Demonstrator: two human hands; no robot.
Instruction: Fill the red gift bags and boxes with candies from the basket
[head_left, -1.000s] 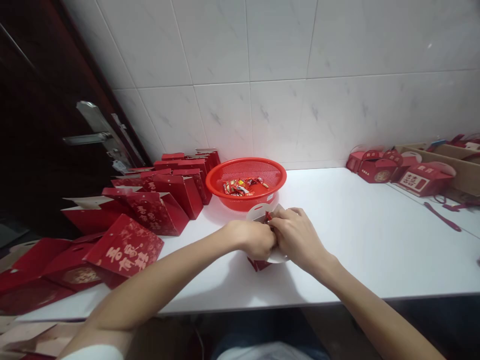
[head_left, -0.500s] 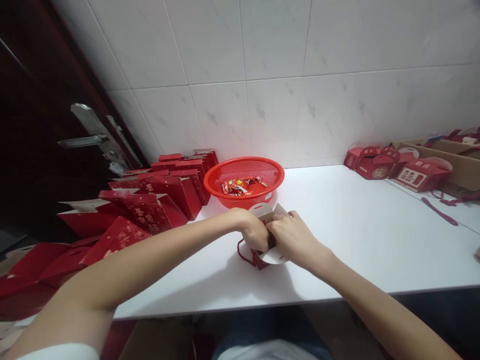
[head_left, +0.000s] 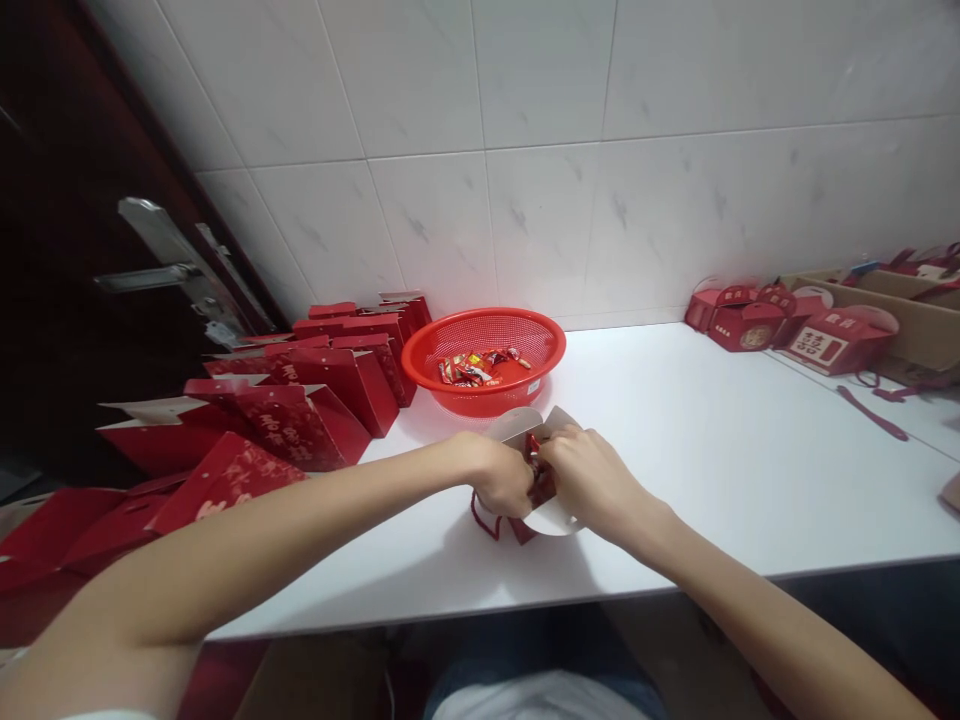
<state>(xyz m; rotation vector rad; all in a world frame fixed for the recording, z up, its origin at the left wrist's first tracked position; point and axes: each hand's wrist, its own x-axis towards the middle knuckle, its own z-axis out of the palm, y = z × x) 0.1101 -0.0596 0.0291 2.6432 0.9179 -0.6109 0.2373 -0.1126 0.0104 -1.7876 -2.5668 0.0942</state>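
A small red gift box (head_left: 523, 532) with white inner flaps stands open on the white table, a dark red cord handle (head_left: 486, 520) hanging at its left. Red-wrapped sweets (head_left: 541, 486) show inside it. My left hand (head_left: 506, 478) reaches in from the left, its fingers curled down and their tips hidden. From the right, my right hand (head_left: 596, 470) is bent over the opening with closed fingers; what they grip is hidden. Just behind the box sits a red plastic colander (head_left: 484, 402) holding several wrapped sweets (head_left: 480, 368).
Rows of red paper bags (head_left: 300, 420) line the table's left side. At the right are several closed red boxes (head_left: 750, 325), a cardboard carton (head_left: 911, 335) and a dark red strip (head_left: 872, 413). A tiled wall (head_left: 540, 230) stands behind, a dark door (head_left: 67, 200) at left.
My left hand has shifted slightly left and down, and my right hand slightly right. More of the sweets inside the box now shows between them. The view has tilted a little.
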